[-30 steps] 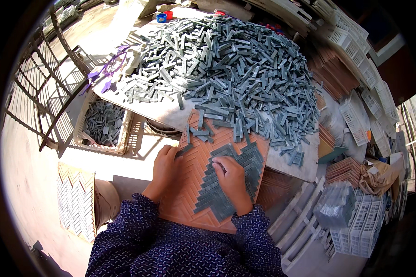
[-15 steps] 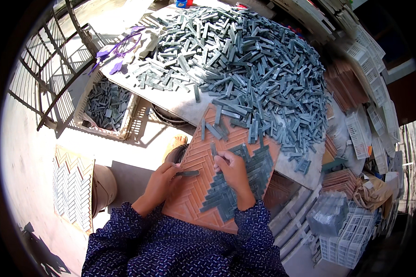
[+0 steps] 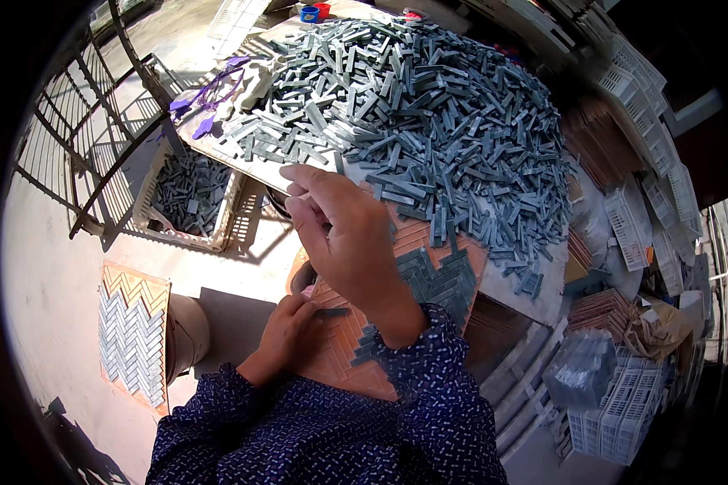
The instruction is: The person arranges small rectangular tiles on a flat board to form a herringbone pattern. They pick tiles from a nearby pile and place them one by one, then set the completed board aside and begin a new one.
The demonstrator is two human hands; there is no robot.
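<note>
My left hand (image 3: 287,333) is at the left edge of an orange grooved board (image 3: 344,352). Its fingers are closed on a dark grey-green tile strip (image 3: 332,312) that sticks out to the right. Lifted above the board, large in view, is my right hand (image 3: 344,234). Its fingers are curled, thumb close to them; whatever they may hold is hidden. Dark strips (image 3: 438,279) fill the board's right part in a herringbone pattern, partly behind my right wrist. Beyond the board, a big heap of loose tile strips (image 3: 429,121) covers the table (image 3: 526,287).
A cream crate (image 3: 222,230) with broken strips stands on the left floor, beside a dark metal rack (image 3: 97,182). Below it, a herringbone-filled board (image 3: 133,331) leans on a bucket (image 3: 188,331). White plastic baskets (image 3: 615,420) and stacked orange boards (image 3: 598,311) stand right.
My right hand has risen from the board and moved up and left. The strip it held is no longer visible. My left hand stays at the board's edge with its strip.
</note>
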